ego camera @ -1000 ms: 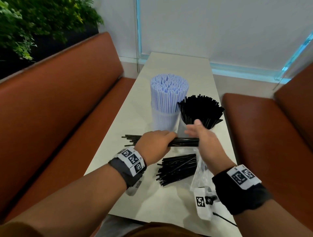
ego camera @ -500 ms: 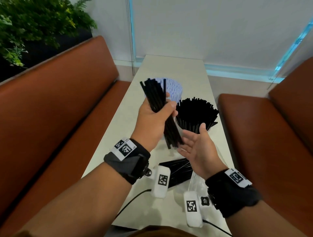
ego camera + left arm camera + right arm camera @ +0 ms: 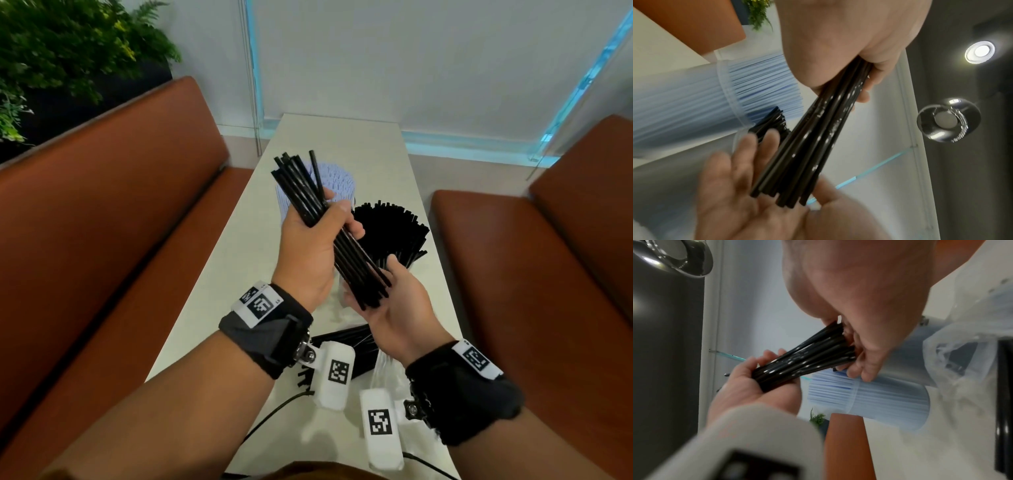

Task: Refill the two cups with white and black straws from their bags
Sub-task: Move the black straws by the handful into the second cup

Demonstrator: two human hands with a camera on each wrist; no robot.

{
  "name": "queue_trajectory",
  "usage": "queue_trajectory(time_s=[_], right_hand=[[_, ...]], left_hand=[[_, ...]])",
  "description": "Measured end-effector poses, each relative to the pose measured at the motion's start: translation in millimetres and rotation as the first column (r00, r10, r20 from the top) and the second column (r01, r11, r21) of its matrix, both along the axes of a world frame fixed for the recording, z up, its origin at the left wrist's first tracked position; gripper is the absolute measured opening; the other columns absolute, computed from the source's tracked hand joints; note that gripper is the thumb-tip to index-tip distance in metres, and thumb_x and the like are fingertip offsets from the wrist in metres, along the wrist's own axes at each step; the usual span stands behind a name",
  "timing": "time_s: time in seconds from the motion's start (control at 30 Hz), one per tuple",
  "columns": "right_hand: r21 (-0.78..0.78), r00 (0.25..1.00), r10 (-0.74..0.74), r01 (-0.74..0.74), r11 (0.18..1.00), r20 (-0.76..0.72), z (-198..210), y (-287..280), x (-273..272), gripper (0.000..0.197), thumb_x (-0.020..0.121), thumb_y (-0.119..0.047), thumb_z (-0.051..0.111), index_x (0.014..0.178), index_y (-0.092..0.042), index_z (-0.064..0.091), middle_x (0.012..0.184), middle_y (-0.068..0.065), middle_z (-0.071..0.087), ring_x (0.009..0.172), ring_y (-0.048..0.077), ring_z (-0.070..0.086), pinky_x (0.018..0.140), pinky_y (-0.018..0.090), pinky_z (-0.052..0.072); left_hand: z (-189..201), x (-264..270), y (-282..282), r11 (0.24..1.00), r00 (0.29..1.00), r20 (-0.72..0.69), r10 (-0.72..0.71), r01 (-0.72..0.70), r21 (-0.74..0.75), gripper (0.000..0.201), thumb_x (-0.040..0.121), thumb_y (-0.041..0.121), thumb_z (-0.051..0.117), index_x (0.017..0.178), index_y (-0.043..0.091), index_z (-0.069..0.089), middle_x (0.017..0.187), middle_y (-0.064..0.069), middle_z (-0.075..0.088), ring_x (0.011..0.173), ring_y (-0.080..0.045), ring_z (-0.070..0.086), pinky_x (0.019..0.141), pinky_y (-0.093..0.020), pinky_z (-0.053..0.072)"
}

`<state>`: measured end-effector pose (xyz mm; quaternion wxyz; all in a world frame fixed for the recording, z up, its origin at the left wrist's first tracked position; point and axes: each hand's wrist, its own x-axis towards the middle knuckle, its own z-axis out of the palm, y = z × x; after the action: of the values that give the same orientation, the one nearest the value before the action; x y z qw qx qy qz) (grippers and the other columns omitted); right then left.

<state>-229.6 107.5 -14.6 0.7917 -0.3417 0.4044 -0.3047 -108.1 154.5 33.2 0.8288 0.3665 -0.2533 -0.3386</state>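
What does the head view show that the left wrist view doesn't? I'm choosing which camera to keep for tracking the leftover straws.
Only the head view shows the loose black straws lying on the table below the wrists, the clear bag and both benches. Only the left wrist view shows the ceiling lights. Both show the left hand gripping the black straw bundle, its lower ends resting in the open right hand, plus the cup of white straws.

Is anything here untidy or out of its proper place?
Yes. Loose black plastic straws lie scattered on the white table beside a clear plastic bag, outside the cups. The bundle in the left hand has uneven ends.
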Motion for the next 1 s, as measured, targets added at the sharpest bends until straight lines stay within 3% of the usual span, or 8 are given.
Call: queue_trajectory(time_s=[0.2, 0.33, 0.4, 0.47, 0.6, 0.77, 0.9, 1.0], right_hand=[[-0.300, 0.981, 0.109, -0.155, 0.941, -0.163, -5.4, -3.7, -3.3, 0.039, 0.101, -0.041, 0.051, 0.110, -0.010, 0.073, 0.103, 0.011, 0.072, 0.092, 0.024, 0.066, 0.085, 0.041, 0.049], [-0.728, 0.896, 0.189, -0.437, 0.529, -0.401, -11.7, -0.7, -14.4, 0.036, 0.085, -0.035, 0.065, 0.120, -0.044, 0.063, 0.101, -0.023, 0.070, 0.096, -0.003, 0.064, 0.083, 0.014, 0.048], [-0.691, 0.799, 0.185, -0.592, 0.415, -0.573, -17.6, 1.5, -13.9, 0.039, 0.081, -0.042, 0.071, 0.116, -0.043, 0.056, 0.092, -0.019, 0.068, 0.086, 0.001, 0.065, 0.079, 0.025, 0.054], [-0.683, 0.776, 0.070, -0.591, 0.430, -0.627, -23.7, 1.8, -12.7, 0.017, 0.084, -0.042, 0.066, 0.096, -0.038, 0.054, 0.070, -0.009, 0.062, 0.060, 0.005, 0.058, 0.062, 0.035, 0.052], [-0.713, 0.743, -0.082, -0.597, 0.368, -0.664, -28.6, -2.8, -17.0, 0.014, 0.091, -0.040, 0.062, 0.087, -0.032, 0.051, 0.063, -0.004, 0.058, 0.053, 0.007, 0.054, 0.046, 0.017, 0.038], [-0.712, 0.736, -0.116, -0.582, 0.393, -0.666, -29.1, -6.5, -19.9, 0.022, 0.089, -0.044, 0.064, 0.083, -0.033, 0.046, 0.064, -0.004, 0.058, 0.052, 0.008, 0.054, 0.049, 0.024, 0.041], [-0.610, 0.598, -0.136, -0.740, 0.284, -0.790, -23.3, -27.8, -39.0, 0.051, 0.076, -0.052, 0.076, 0.118, -0.045, 0.048, 0.100, -0.019, 0.052, 0.082, 0.001, 0.056, 0.071, 0.026, 0.048], [-0.488, 0.445, -0.207, -0.828, 0.276, -0.871, -22.2, -48.7, -51.5, 0.058, 0.083, -0.043, 0.067, 0.132, -0.050, 0.037, 0.087, -0.020, 0.052, 0.075, -0.001, 0.054, 0.062, 0.023, 0.040]], left_hand=[[-8.7, -4.2, -2.4, 0.998, 1.000, -0.010, -0.012, 0.013, 0.061, 0.018, 0.091, 0.005, 0.064, 0.099, 0.020, 0.057, 0.075, -0.007, 0.059, 0.064, -0.024, 0.058, 0.071, -0.042, 0.054], [-14.0, -3.5, -1.6, 0.997, 0.999, -0.053, -0.003, 0.007, 0.082, 0.016, 0.096, 0.003, 0.060, 0.097, 0.018, 0.055, 0.077, -0.007, 0.059, 0.064, -0.023, 0.058, 0.069, -0.040, 0.053], [-15.8, -8.9, 0.1, 0.994, 0.998, -0.048, -0.039, 0.044, 0.098, 0.016, 0.097, 0.003, 0.059, 0.093, 0.018, 0.055, 0.077, -0.006, 0.062, 0.065, -0.022, 0.060, 0.071, -0.040, 0.055], [-16.1, -13.0, 1.6, 0.991, 0.992, -0.080, -0.096, 0.103, 0.088, 0.015, 0.096, 0.005, 0.060, 0.087, 0.017, 0.059, 0.076, -0.005, 0.064, 0.069, -0.022, 0.064, 0.077, -0.040, 0.055], [-10.6, -5.2, 4.6, 0.984, 0.984, -0.086, -0.155, 0.162, 0.079, 0.011, 0.089, 0.013, 0.066, 0.081, 0.019, 0.072, 0.070, -0.004, 0.062, 0.071, -0.022, 0.065, 0.079, -0.040, 0.055], [-2.1, -8.0, 0.8, 0.971, 0.952, 0.226, -0.206, 0.170, 0.170, 0.009, 0.086, 0.015, 0.070, 0.080, 0.022, 0.070, 0.063, -0.003, 0.059, 0.062, -0.020, 0.059, 0.081, -0.050, 0.054], [12.1, 7.2, -14.5, 0.980, 0.966, 0.218, -0.142, 0.107, 0.165, 0.014, 0.089, 0.012, 0.067, 0.080, 0.021, 0.061, 0.065, -0.005, 0.059, 0.059, -0.023, 0.058, 0.064, -0.038, 0.053], [14.8, 14.2, -28.6, 0.976, 0.966, 0.229, -0.120, 0.072, 0.208, 0.014, 0.092, 0.009, 0.065, 0.093, 0.016, 0.053, 0.065, -0.004, 0.057, 0.059, -0.022, 0.057, 0.062, -0.037, 0.052]])
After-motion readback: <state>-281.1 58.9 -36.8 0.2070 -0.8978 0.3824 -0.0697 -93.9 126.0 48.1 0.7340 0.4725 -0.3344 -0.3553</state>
